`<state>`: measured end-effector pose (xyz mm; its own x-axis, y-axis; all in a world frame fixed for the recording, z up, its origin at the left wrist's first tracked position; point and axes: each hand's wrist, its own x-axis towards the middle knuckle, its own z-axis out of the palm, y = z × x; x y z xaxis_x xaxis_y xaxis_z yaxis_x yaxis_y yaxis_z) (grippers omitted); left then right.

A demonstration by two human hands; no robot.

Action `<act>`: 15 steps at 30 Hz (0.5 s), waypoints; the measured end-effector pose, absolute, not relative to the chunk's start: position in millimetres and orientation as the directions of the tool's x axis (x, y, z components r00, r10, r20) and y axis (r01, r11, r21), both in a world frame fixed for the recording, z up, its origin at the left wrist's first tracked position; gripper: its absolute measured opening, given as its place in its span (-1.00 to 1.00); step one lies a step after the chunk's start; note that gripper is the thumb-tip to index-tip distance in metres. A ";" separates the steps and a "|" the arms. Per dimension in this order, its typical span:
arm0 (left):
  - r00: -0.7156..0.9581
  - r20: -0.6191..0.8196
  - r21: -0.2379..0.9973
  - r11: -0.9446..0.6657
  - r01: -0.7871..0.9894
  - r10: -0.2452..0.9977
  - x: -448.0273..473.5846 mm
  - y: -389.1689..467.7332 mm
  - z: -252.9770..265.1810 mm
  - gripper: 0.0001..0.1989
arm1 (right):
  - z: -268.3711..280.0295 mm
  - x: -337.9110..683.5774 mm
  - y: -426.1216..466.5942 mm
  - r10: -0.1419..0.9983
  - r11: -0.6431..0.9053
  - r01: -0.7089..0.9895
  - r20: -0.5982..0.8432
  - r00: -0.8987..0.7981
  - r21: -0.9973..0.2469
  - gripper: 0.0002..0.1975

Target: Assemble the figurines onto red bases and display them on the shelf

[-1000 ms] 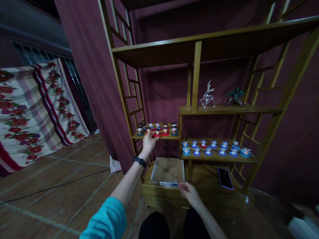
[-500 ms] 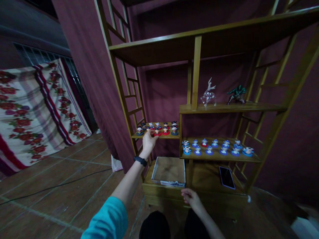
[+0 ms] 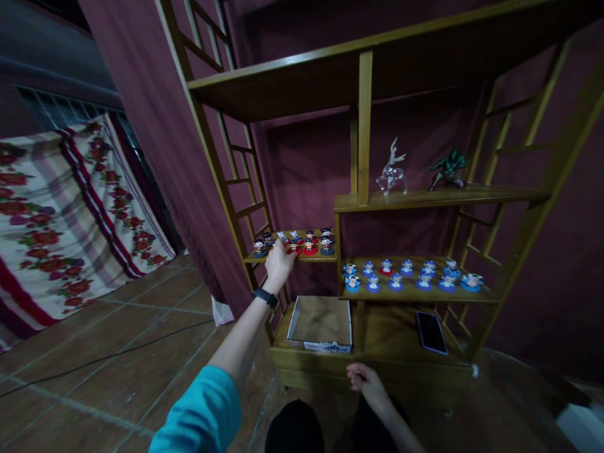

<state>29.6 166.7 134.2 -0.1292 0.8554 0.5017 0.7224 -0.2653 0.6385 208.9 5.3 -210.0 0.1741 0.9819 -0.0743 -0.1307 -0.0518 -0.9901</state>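
My left hand (image 3: 278, 265), with a dark band on its wrist, reaches to the small left shelf. Its fingers close around a small figurine (image 3: 293, 248) on a red base in the front row; the hand partly hides it and its neighbour. Near it stand a figurine (image 3: 309, 246) on a red base, a figurine (image 3: 326, 245) on a dark base, and a figurine (image 3: 259, 248) at the left end. White-eared figurines (image 3: 295, 236) show behind. Low in front of the cabinet, my right hand (image 3: 367, 382) has its fingers curled in, with nothing visible in them.
An open shallow cardboard box (image 3: 321, 318) sits below the left shelf. Several blue and purple-based figurines (image 3: 396, 282) line the right shelf, with a phone (image 3: 431, 332) underneath. Above stand a clear deer figure (image 3: 391, 173) and a dark green figure (image 3: 448, 170). A wooden post (image 3: 365, 126) divides the shelves.
The view has shifted slightly. My left hand stays at the front-row figurines, its fingers a little lower and nearer the red-based one. My right hand stays low, fingers curled.
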 end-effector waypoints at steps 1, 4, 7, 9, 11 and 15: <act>-0.133 0.511 0.621 -0.257 0.741 0.850 30.8 166.3 135.0 -0.59 | -211.4 209.0 5.7 0.982 -0.046 -0.132 -0.069 0.177 -0.990 -0.59; -0.142 0.540 0.551 -0.221 0.804 0.829 33.4 166.5 136.8 -0.57 | -215.2 209.2 6.6 0.984 -0.022 -0.127 -0.044 0.170 -0.992 -0.60; -0.134 0.534 0.513 -0.194 0.836 0.835 34.6 168.3 138.5 -0.56 | -216.8 209.9 7.0 0.988 -0.011 -0.096 -0.025 0.154 -0.995 -0.60; -0.133 0.524 0.501 -0.178 0.847 0.841 34.9 169.7 139.1 -0.56 | -217.3 210.6 7.1 0.988 -0.002 -0.068 -0.012 0.155 -0.998 -0.60; -0.129 0.523 0.503 -0.183 0.845 0.843 34.9 170.9 139.1 -0.55 | -217.7 211.3 7.2 0.987 0.018 -0.042 0.011 0.161 -0.999 -0.61; -0.118 0.543 0.526 -0.227 0.820 0.831 35.0 171.6 138.3 -0.54 | -216.3 212.5 5.8 0.984 0.066 0.015 0.068 0.164 -0.998 -0.64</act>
<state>35.0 171.6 138.3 -0.1180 0.8312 0.5433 0.8198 -0.2272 0.5257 212.5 5.8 -216.3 0.1641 0.9841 0.0680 0.0146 0.0665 -0.9977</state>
